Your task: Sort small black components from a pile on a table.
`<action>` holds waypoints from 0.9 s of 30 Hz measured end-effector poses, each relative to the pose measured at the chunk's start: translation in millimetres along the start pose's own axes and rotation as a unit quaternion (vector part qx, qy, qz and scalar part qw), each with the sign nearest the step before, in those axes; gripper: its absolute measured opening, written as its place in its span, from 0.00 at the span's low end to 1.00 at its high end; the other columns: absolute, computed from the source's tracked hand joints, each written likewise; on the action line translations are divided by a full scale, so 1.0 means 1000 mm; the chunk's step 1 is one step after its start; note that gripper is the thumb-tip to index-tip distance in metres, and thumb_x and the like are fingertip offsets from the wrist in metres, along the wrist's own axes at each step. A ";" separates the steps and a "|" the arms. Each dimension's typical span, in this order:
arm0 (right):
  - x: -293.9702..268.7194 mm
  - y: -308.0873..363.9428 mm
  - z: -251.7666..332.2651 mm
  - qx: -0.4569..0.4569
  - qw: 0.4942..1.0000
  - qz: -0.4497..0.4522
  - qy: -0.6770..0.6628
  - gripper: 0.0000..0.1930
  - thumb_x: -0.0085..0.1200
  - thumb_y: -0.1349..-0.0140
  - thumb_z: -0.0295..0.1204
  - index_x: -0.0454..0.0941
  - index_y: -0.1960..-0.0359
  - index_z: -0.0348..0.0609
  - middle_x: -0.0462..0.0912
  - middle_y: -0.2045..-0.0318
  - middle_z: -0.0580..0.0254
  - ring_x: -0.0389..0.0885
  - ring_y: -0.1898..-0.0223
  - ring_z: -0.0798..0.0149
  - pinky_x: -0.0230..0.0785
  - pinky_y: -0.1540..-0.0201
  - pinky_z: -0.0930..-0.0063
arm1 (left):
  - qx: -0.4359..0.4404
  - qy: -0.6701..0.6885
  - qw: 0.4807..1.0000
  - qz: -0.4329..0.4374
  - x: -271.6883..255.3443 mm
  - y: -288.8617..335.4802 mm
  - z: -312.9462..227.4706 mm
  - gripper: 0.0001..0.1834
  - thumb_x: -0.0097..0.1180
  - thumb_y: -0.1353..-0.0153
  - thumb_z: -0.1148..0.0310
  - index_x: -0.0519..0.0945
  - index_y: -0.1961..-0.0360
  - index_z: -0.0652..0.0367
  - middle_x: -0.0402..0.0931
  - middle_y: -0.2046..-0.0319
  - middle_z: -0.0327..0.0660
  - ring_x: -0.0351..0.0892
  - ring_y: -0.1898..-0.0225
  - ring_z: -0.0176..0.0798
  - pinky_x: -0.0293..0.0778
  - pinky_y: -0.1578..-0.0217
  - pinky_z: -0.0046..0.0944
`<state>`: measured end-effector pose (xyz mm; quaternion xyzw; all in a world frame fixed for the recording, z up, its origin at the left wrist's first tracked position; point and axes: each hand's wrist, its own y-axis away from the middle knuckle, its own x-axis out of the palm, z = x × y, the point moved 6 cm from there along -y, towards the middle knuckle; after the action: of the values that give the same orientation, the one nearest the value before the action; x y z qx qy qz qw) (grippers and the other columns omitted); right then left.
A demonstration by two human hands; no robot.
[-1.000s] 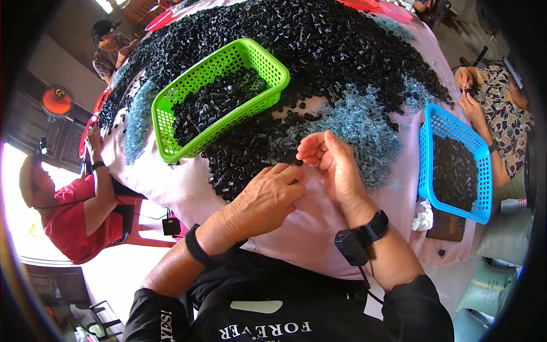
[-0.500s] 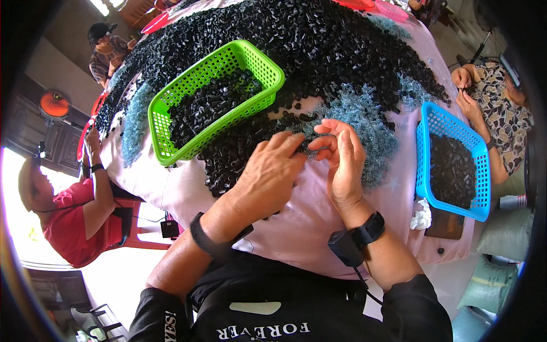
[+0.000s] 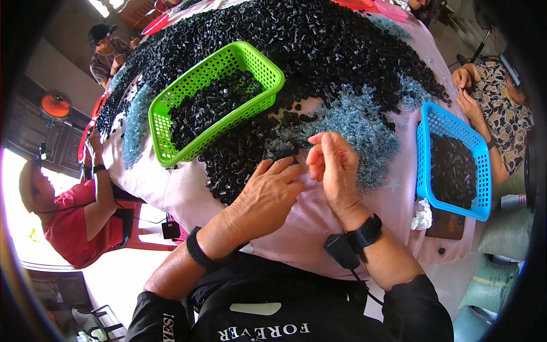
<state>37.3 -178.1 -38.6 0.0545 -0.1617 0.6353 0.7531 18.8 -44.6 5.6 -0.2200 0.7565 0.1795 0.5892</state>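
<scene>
My left hand [image 3: 266, 194] is palm down at the near edge of a heap of small black plastic parts [image 3: 228, 165]. Its fingers are stretched forward and slightly apart, with black parts close to the fingertips; the thumb is hidden underneath. To its right, my right hand [image 3: 336, 171] is raised beside a tangle of small bluish metal springs [image 3: 364, 122]. The fingers of that hand curl in against the thumb, and what they hold, if anything, is too small or hidden to name. A narrow gap separates the two hands.
A green basket [image 3: 272, 94] with black parts stands left of centre, against the large black heap [image 3: 342, 45]. At right is a blue basket [image 3: 423, 165] holding black pieces, beside crumpled white tissue [image 3: 421, 215]. Other people sit round the pink-covered table [image 3: 285, 245].
My hands were close together at the springs; they have moved slightly apart. The left hand came down toward the black parts, its fingers straightening. The right hand moved slightly nearer me and curled its fingers.
</scene>
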 end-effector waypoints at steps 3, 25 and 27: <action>0.004 -0.002 -0.019 0.107 0.992 0.037 0.049 0.16 0.46 0.22 0.40 0.78 0.61 0.40 0.78 0.76 0.67 0.74 0.79 0.78 0.67 0.75 0.83 | -0.023 -0.014 0.999 -0.039 -0.007 0.004 0.006 0.14 0.63 0.45 0.72 0.83 0.56 0.62 0.75 0.43 0.46 0.67 0.33 0.51 0.61 0.34 0.50; 0.004 -0.003 -0.019 0.017 0.995 0.020 0.096 0.12 0.51 0.24 0.34 0.79 0.53 0.38 0.84 0.65 0.65 0.83 0.64 0.73 0.76 0.61 0.79 | -0.239 0.284 0.906 -0.206 -0.026 0.055 0.050 0.08 0.50 0.30 0.77 0.79 0.54 0.65 0.84 0.59 0.44 0.82 0.53 0.36 0.76 0.52 0.37; 0.006 0.000 -0.021 0.094 0.986 0.055 0.126 0.10 0.52 0.25 0.33 0.79 0.53 0.38 0.84 0.65 0.65 0.83 0.67 0.74 0.76 0.62 0.79 | -0.235 0.407 0.855 -0.218 -0.020 0.055 0.056 0.08 0.48 0.27 0.74 0.79 0.56 0.64 0.84 0.59 0.41 0.82 0.53 0.34 0.75 0.50 0.36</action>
<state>41.6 -166.1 -56.2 0.0354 -0.0080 0.6897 0.7232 38.6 33.2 12.0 -0.5651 0.7963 0.1134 0.1835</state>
